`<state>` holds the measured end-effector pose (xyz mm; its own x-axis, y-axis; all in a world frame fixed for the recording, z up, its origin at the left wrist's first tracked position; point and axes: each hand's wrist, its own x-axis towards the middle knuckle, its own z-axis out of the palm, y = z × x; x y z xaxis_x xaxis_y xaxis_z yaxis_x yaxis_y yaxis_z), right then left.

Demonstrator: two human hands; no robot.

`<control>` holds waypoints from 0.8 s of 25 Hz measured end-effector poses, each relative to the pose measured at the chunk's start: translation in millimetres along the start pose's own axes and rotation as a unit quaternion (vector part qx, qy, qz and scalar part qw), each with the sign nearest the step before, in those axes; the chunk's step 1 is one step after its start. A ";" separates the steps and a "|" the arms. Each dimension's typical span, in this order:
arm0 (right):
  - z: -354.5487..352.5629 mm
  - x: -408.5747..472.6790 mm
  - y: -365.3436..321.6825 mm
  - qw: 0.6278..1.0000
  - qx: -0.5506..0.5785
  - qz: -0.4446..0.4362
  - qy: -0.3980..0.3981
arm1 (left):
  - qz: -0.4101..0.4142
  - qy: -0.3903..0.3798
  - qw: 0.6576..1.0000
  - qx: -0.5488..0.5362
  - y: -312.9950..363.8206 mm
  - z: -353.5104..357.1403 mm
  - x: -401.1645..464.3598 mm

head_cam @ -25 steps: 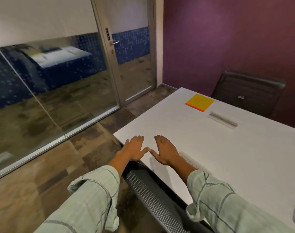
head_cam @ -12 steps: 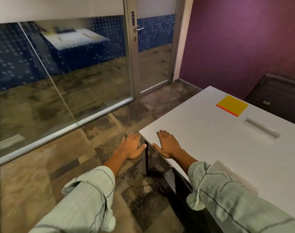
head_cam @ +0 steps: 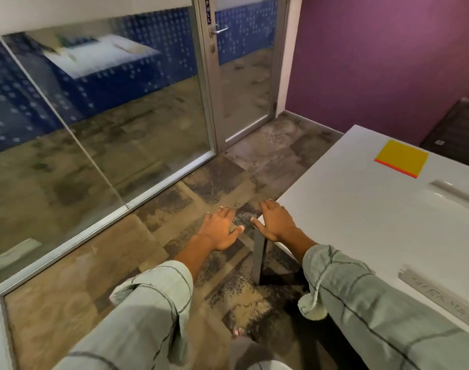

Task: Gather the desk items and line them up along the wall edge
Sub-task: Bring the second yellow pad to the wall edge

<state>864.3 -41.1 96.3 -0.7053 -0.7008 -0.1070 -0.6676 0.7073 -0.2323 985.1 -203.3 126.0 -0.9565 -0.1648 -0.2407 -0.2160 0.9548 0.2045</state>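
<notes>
The view has been swung left over the last second: more floor [head_cam: 174, 198] and glass door [head_cam: 244, 76] are now seen, and the worktop [head_cam: 348, 222] has been pushed to the right of the frame. The left hand [head_cam: 220, 228], earlier flat on the worktop, is now held over the floor, off the corner at about 9 o'clock of it. The right hand [head_cam: 277, 222] is laid flat on the corner itself. The fingers of both hands are spread apart and nothing is held.

The yellow pad [head_cam: 401, 158] lies at 1 o'clock from the right hand, well apart, near the far edge by the purple wall [head_cam: 374, 62]. A pale strip [head_cam: 453, 194] lies at 3 o'clock, and another [head_cam: 436, 297] at 5 o'clock beside the right sleeve [head_cam: 374, 303].

No gathering is judged begun; the items are being turned away from, so a turn back and a reach would be needed.
</notes>
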 end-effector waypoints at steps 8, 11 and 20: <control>27.3 155.7 21.6 0.996 0.016 0.086 -0.010 | 0.083 -0.036 0.995 0.051 -90.6 -16.2 167.6; 25.9 208.0 37.3 0.992 0.017 0.122 -0.021 | 0.103 -0.057 0.990 0.076 -116.6 -34.0 240.3; 7.6 326.6 103.9 0.966 0.041 0.255 -0.005 | 0.217 -0.097 0.966 0.098 -120.0 -69.7 439.6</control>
<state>566.4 -197.2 29.8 -0.9348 -0.2651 -0.2362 -0.2136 0.9513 -0.2225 576.8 -407.5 61.8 -0.8901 0.2922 -0.3499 0.2560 0.9555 0.1467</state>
